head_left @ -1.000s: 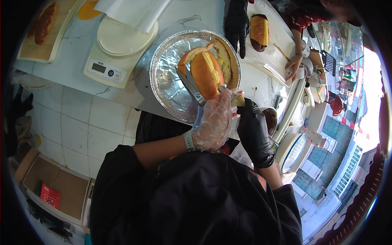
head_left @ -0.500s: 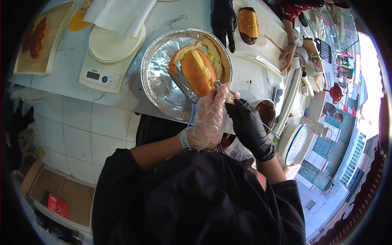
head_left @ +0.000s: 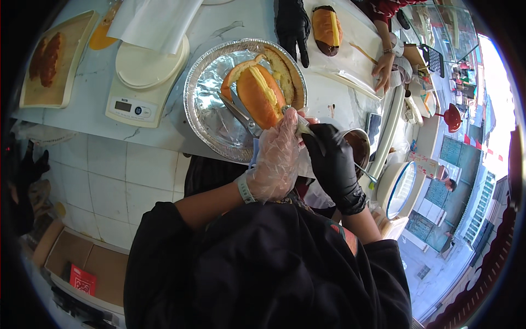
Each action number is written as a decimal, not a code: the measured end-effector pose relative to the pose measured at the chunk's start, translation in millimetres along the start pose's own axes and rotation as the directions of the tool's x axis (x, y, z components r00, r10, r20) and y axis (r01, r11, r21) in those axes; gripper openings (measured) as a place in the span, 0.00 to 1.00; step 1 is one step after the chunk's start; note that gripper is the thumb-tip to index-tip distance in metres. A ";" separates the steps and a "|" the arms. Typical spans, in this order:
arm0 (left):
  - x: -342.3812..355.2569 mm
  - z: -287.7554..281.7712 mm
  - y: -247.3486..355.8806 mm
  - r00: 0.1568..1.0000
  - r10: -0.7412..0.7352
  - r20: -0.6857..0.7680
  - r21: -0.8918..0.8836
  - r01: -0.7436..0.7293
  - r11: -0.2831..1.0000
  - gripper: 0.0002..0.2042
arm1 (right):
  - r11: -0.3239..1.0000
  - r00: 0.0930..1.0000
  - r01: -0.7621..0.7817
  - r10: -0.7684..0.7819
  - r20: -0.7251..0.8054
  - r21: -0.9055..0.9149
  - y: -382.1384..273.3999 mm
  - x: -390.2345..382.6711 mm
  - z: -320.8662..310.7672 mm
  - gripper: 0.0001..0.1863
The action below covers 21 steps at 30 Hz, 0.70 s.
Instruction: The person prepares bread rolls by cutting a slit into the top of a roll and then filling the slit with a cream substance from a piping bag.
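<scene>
In a round foil pan [head_left: 205,112] lies a split bun [head_left: 257,101] with a line of yellow cream along its top. My left hand [head_left: 276,156], in a clear plastic glove, is closed at the bun's near end around what looks like a small piping bag [head_left: 302,129], whose tip points at the bun. Wearing a black glove, my right hand [head_left: 331,164] is closed on the bag's other end. Scissors [head_left: 242,116] rest in the pan left of the bun, and cut bread pieces [head_left: 286,82] line its far right side.
Left of the pan stands a kitchen scale [head_left: 134,107]; a wooden tray [head_left: 68,82] with a browned bun is farther left. Beyond, a black-gloved hand [head_left: 292,30] is near a chocolate-dipped bun [head_left: 327,30] on a white tray [head_left: 359,52]. A pot of chocolate [head_left: 359,148] sits by my right hand.
My view has shifted slightly, so pan and table sit a little farther left. My right hand has turned a little at the bag, and more of the bag shows between my hands.
</scene>
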<state>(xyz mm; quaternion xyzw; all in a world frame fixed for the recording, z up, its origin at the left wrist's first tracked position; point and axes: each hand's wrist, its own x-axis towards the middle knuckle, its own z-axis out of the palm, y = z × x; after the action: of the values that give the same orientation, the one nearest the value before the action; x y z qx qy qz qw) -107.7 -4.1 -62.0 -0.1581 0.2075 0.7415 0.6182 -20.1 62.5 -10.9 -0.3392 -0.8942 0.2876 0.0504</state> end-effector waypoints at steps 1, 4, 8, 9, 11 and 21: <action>0.3 -1.3 0.3 0.999 0.001 -0.041 0.038 0.001 0.999 0.17 | 0.981 0.986 -0.161 0.165 -0.024 0.104 -6.9 0.7 -0.5 0.17; 5.7 -11.8 -5.7 0.999 -0.004 0.045 0.011 0.003 1.000 0.16 | 0.979 0.994 -0.090 0.101 -0.049 0.180 -5.2 8.7 0.9 0.18; 3.3 -13.7 -6.1 0.999 -0.034 -0.033 0.017 0.035 0.999 0.15 | 0.993 0.991 0.115 -0.113 -0.067 0.020 5.3 10.3 5.2 0.21; 4.1 -7.2 -6.9 0.999 -0.012 -0.044 -0.027 0.011 1.000 0.15 | 0.993 0.991 0.119 -0.117 -0.060 0.020 5.7 10.8 5.1 0.21; 5.6 -3.4 -7.6 0.998 0.009 -0.057 -0.076 -0.014 0.997 0.15 | 0.994 0.996 0.086 -0.088 0.028 0.067 6.5 10.8 4.4 0.22; 2.1 -9.3 -15.5 0.987 -0.059 -0.151 0.029 0.065 0.997 0.18 | 0.901 0.960 -0.233 0.153 0.234 0.366 21.5 22.0 13.8 0.22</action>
<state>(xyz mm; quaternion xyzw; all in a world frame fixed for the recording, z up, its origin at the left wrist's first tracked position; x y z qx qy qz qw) -93.1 -4.7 -72.9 -0.2093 0.2608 0.7043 0.6262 -28.4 82.9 -36.4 -0.3791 -0.7813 0.4959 -0.0019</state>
